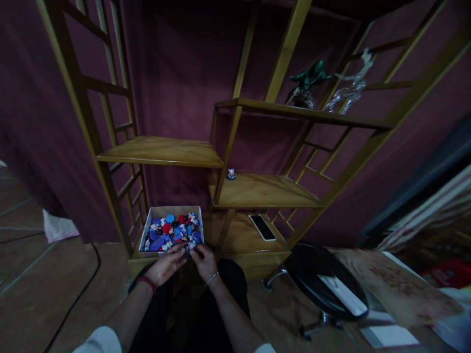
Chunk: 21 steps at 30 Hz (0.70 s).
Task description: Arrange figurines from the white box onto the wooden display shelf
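In front of my knees, my left hand [167, 265] and my right hand [205, 262] meet at a small figurine [190, 248], light on top with a dark lower part. Fingertips of both hands pinch it and partly hide it. Just beyond them, a shallow white cardboard box [147, 220] holds many small figurines and round pieces in blue, purple, red and white. A single similar figurine [231, 174] with a dark base stands upright on the middle shelf, to the right of a wooden post.
The box sits low in a wooden display rack [162, 151]. A phone [262, 228] lies on the low right shelf. Above stand a green-leaved ornament [309, 81] and a clear deer figure [351, 86]. A black stool [324, 279] is at right; a cable [86, 279] runs along the left floor.
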Motion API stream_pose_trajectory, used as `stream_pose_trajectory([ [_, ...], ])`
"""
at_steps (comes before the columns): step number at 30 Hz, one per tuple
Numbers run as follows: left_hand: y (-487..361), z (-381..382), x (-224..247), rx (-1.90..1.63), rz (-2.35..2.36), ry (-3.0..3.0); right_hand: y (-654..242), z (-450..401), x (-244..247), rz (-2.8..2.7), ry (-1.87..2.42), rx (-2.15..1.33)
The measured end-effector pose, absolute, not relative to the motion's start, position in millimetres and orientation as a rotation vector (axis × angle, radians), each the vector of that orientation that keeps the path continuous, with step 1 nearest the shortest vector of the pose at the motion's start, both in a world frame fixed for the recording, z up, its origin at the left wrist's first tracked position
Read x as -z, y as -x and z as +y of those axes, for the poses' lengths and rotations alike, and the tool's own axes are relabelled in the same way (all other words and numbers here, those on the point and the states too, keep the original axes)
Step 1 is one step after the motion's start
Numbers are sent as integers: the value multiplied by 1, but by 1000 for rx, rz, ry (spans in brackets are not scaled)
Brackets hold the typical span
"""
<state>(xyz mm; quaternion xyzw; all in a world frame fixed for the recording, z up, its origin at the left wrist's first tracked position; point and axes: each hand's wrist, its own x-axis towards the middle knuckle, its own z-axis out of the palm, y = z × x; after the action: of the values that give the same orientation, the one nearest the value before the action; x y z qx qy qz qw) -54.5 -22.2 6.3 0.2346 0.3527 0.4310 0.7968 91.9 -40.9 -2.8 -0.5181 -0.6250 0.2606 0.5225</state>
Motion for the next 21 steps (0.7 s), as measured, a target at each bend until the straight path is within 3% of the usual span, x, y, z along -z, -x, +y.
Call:
stream_pose_trajectory([
  [8,48,-37,-12,-868,754,-556,-100,-57,-10,-1525,1235,-565],
  [21,2,-40,-72,-782,708,-923,-148,-82,-62,-1518,1307,-537],
])
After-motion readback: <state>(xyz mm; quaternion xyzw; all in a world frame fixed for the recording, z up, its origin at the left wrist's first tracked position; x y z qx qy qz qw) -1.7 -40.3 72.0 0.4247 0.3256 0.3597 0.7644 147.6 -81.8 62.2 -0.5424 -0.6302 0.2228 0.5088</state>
